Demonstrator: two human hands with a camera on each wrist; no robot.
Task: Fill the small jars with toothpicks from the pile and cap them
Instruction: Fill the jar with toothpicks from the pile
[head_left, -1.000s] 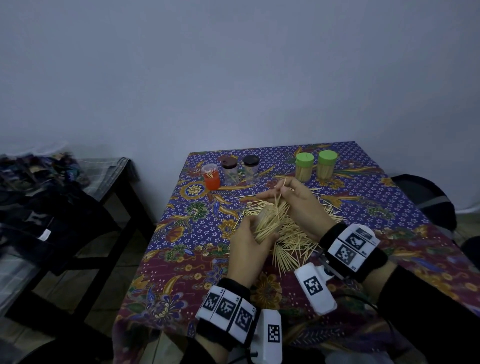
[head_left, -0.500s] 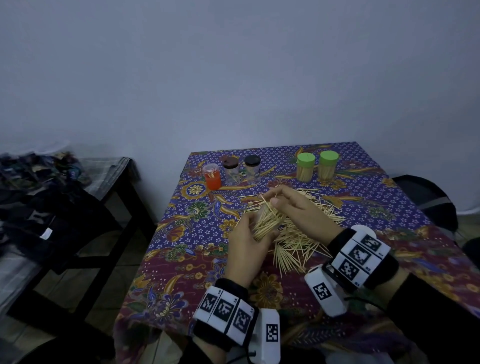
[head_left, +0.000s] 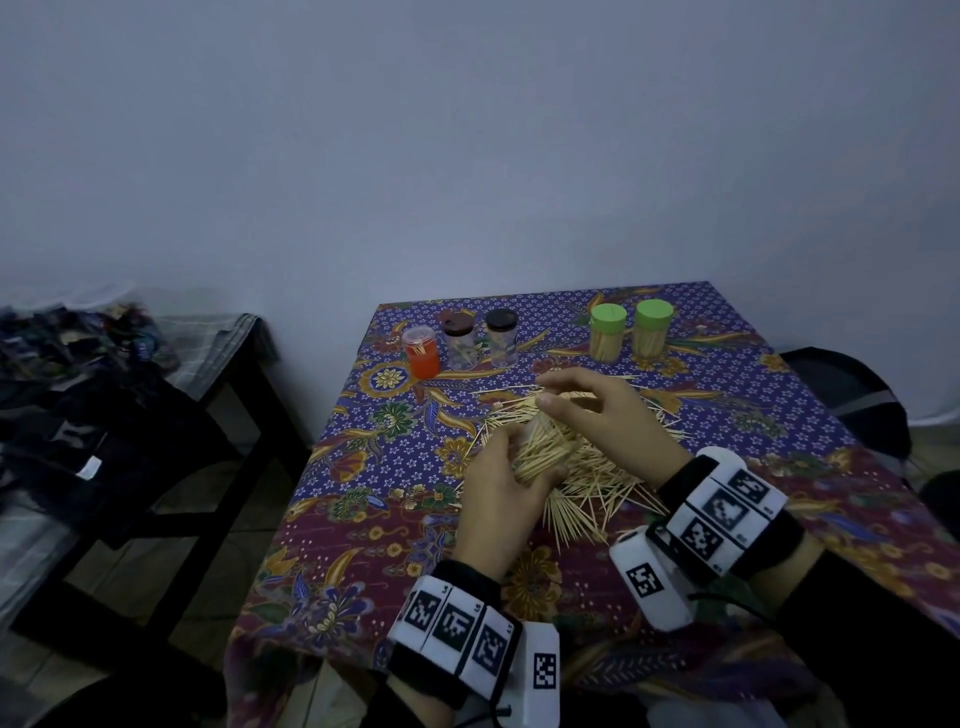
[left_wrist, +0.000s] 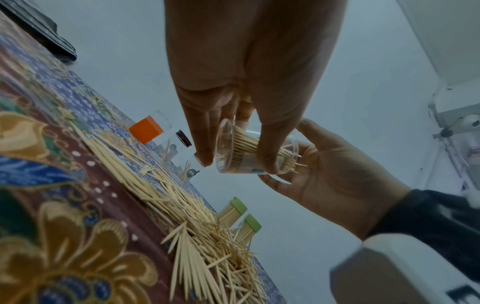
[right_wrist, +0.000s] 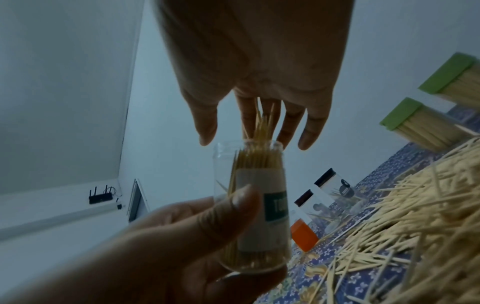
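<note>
My left hand (head_left: 498, 493) grips a clear labelled jar (head_left: 540, 447) above the toothpick pile (head_left: 597, 488), tilted with its mouth toward my right hand (head_left: 597, 410). In the left wrist view the thumb and fingers of the left hand (left_wrist: 246, 61) wrap the jar (left_wrist: 244, 152). Toothpicks stick out of its mouth against the palm of the right hand (left_wrist: 337, 181). The right wrist view shows the right hand (right_wrist: 254, 61) with straight fingers over the mouth of the jar (right_wrist: 257, 195), tips poking between them. The jar is about half full and has no cap.
At the table's far side stand an orange jar (head_left: 422, 353), two dark-capped jars (head_left: 460, 340) (head_left: 502, 338) and two green-capped full jars (head_left: 608, 332) (head_left: 653, 327). A side table with dark clothes (head_left: 104, 415) is on the left. A black chair (head_left: 852, 395) is on the right.
My right hand came down from holding a few toothpicks above the jar to lying over its mouth. The left hand kept hold of the jar and tilted it further.
</note>
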